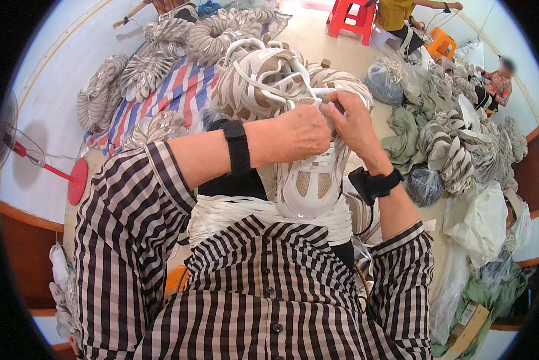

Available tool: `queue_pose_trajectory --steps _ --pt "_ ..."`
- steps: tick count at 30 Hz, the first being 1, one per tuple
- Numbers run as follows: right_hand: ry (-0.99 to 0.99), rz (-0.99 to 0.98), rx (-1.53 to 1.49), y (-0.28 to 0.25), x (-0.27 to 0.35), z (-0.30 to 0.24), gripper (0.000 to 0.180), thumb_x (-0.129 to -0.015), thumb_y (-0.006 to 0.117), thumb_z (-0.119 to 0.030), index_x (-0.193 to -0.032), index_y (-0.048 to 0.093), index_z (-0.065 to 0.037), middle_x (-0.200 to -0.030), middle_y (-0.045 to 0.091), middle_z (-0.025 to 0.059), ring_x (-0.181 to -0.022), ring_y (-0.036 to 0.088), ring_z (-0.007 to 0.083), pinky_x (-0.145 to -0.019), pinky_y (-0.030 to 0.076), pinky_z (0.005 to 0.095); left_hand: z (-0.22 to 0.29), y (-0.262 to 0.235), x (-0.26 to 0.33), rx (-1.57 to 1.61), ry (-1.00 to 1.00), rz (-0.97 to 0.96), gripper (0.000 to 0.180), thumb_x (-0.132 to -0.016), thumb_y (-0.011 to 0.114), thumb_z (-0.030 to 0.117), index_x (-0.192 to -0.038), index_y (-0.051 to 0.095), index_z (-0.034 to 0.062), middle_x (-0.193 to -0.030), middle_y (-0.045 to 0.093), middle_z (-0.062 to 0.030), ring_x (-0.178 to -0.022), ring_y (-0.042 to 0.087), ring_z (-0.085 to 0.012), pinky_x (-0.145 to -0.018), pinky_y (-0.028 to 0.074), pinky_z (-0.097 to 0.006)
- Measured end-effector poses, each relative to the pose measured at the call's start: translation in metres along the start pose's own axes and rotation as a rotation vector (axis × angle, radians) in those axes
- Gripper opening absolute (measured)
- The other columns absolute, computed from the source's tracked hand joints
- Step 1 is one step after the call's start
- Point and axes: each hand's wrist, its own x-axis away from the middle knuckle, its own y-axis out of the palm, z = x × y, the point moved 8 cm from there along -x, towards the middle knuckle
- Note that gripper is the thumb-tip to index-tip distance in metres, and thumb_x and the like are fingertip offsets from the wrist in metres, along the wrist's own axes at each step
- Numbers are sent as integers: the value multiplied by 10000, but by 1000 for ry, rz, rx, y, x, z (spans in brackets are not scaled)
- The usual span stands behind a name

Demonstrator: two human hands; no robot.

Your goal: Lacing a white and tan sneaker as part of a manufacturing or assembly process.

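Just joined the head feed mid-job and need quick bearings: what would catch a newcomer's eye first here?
At centre, the left hand and right hand meet over a white and beige sneaker, working its white laces, with a bundle of white laces across the lap below. Coiled rows of matching shoes lie on a striped mat at upper left. More shoes and green cloth pile up on the right.

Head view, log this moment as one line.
left hand: gripping shoe | right hand: pinching lace | lap: lace bundle
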Motion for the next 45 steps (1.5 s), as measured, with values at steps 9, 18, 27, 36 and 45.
queue_pose_trajectory --steps 9,18,27,36,45 --pt "29 83 -119 0 10 6 284 -807 647 -254 -945 601 -10 -812 566 142 -819 504 281 -730 413 388 -39 19 23 468 -556 -33 134 -763 561 86 -832 512 -17 -647 594 -204 -678 620 -396 -600 476 -482" --pt "7 99 -75 -2 11 2 274 -805 654 -236 -954 602 -12 -792 553 127 -797 488 258 -713 410 368 -36 18 27 448 -619 -15 135 -736 563 47 -841 529 -31 -719 619 -216 -732 641 -380 -617 497 -468" --pt "60 148 -121 1 17 9 287 -806 646 -248 -947 597 -3 -806 560 138 -790 488 260 -707 410 369 -16 10 19 347 -306 3 103 -747 562 73 -799 513 -1 -618 587 -156 -653 641 -347 -565 496 -448" --pt "17 129 -97 1 12 5 302 -809 651 -283 -902 616 2 -760 583 133 -798 492 279 -715 406 380 -40 20 18 419 -509 -103 114 -672 599 36 -745 617 -48 -734 631 -228 -762 646 -381 -658 519 -451" --pt "110 28 -144 6 10 12 308 -822 642 -289 -945 609 -9 -794 571 140 -796 487 284 -715 404 384 -39 21 15 449 -514 -141 111 -690 565 53 -729 634 -25 -675 612 -236 -671 631 -392 -630 515 -458"
